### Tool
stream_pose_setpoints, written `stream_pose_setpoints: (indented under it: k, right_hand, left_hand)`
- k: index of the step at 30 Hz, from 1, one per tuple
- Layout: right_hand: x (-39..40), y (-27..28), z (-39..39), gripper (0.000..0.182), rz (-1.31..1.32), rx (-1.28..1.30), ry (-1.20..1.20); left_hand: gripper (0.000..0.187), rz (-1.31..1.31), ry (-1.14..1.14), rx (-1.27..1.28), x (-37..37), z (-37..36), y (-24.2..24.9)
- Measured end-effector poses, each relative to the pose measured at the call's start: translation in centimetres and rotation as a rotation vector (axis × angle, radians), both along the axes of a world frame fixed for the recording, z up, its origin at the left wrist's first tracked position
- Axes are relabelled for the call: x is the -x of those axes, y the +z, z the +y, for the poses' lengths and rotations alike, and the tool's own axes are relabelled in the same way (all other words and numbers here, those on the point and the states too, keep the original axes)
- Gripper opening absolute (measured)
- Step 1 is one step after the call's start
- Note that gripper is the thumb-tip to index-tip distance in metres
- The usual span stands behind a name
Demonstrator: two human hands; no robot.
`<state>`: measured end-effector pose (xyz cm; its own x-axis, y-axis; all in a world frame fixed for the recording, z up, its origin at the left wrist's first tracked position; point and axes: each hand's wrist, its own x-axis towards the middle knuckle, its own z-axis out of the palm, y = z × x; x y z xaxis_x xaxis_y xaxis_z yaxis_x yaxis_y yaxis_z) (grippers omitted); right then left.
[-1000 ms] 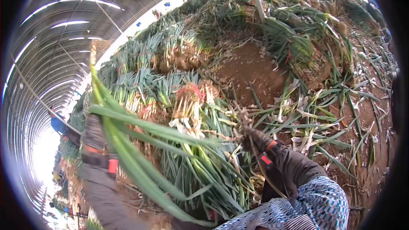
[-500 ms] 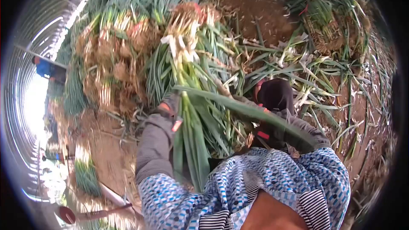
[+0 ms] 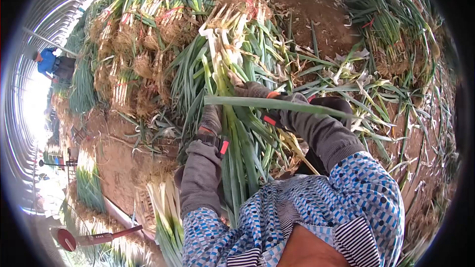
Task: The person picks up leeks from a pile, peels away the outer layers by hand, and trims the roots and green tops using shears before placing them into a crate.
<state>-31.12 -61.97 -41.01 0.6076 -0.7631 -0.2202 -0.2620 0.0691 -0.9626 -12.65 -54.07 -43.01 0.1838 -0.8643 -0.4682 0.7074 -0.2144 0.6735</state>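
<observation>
A bundle of green onions [image 3: 232,69] lies lengthwise in front of me, white stalks and a red tie at its far end, green leaves running back under my arms. My left hand [image 3: 212,118], in a grey glove, grips the bundle's left side. My right hand [image 3: 255,91], also gloved, lies on top of the stalks and is closed on them. One long green leaf [image 3: 277,105] lies crosswise over my right wrist. My sleeves are grey under a blue patterned shirt.
Tied onion bundles [image 3: 133,64] with dirty roots are stacked at left and behind. Loose leaves and peelings [image 3: 366,94] litter the brown soil at right. A person in blue [image 3: 47,62] works at far left. A red-handled tool [image 3: 94,238] lies at lower left.
The camera has tilted down from the greenhouse roof. My left hand came down from holding leaves high and now grips the bundle; my right hand moved forward onto the stalks.
</observation>
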Motion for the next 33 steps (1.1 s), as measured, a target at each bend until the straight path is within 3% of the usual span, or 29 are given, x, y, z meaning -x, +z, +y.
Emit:
stream_pose_setpoints:
  k: [4, 5, 8, 9, 10, 12, 13, 16, 17, 18, 20, 25, 28, 29, 30, 32, 33]
  right_hand:
    - [-1.3, -2.7, -2.6, 0.049, 0.046, 0.183, 0.047]
    - [-2.0, -4.3, -3.5, 0.050, 0.061, 0.287, 0.070]
    - [-4.0, -5.9, -4.5, 0.054, 0.084, 0.724, 0.144]
    - [-2.5, -5.8, -4.7, 0.056, 0.191, 0.404, 0.117]
    - [-0.8, -0.2, -2.3, 0.057, 0.301, 0.146, 0.074]
    - [0.9, 5.6, 1.6, 0.060, 0.402, -0.053, 0.083]
    - [1.2, 6.4, 3.1, 0.058, 0.397, -0.030, 0.097]
    - [2.8, 7.7, 7.6, 0.053, 0.394, 0.029, 0.137]
    - [3.6, 7.9, 8.5, 0.051, 0.400, 0.053, 0.153]
    - [4.3, 8.0, 9.5, 0.050, 0.404, 0.073, 0.167]
    - [5.2, 4.1, 9.4, 0.049, 0.244, -0.096, 0.025]
    - [4.9, 6.1, 11.6, 0.051, 0.218, 0.174, 0.149]
    - [3.2, 4.4, 9.0, 0.052, 0.183, -0.018, 0.061]
    - [2.4, 4.3, 7.8, 0.053, 0.222, -0.020, 0.043]
    - [1.5, 4.2, 6.6, 0.053, 0.260, -0.022, 0.025]
    - [0.0, 0.6, 3.6, 0.051, 0.477, 0.256, -0.035]
    - [-0.5, 0.1, 2.0, 0.051, 0.453, 0.195, -0.020]
  left_hand:
    - [0.058, 0.082, 0.017, -0.034, 1.3, 1.1, 2.5]
    - [0.059, 0.191, -0.008, -0.036, -0.1, 0.7, -1.3]
    - [0.057, 0.151, -0.002, -0.082, -0.7, 0.9, -3.6]
    - [0.056, 0.081, 0.027, -0.022, -0.8, 0.7, -4.2]
    - [0.056, 0.013, 0.055, 0.033, -0.8, 0.5, -4.7]
    - [0.055, -0.027, 0.104, 0.079, 0.1, 1.0, -3.9]
    - [0.055, -0.003, 0.124, 0.076, 0.9, 1.4, -1.2]
    - [0.067, -0.236, -0.002, 0.225, -3.7, -0.1, -9.7]
    - [0.072, -0.257, -0.050, 0.250, -4.2, -0.8, -8.2]
    - [0.080, -0.003, -0.052, 0.209, -3.5, 0.4, -7.4]
    - [0.097, 0.509, 0.016, 0.063, 0.1, 3.7, 1.1]
    - [0.088, 0.539, -0.060, 0.104, -0.5, 4.5, 0.0]
    - [0.080, 0.246, -0.007, -0.078, -0.5, 2.8, -2.7]
    - [0.061, 0.226, -0.038, -0.086, 0.2, 3.5, -0.9]
    - [0.056, 0.043, -0.097, -0.082, 0.5, 3.8, -0.5]
    - [0.045, -0.324, -0.217, -0.075, 0.8, 3.9, -0.2]
    - [0.046, -0.483, -0.321, -0.111, 0.4, 3.4, -0.6]
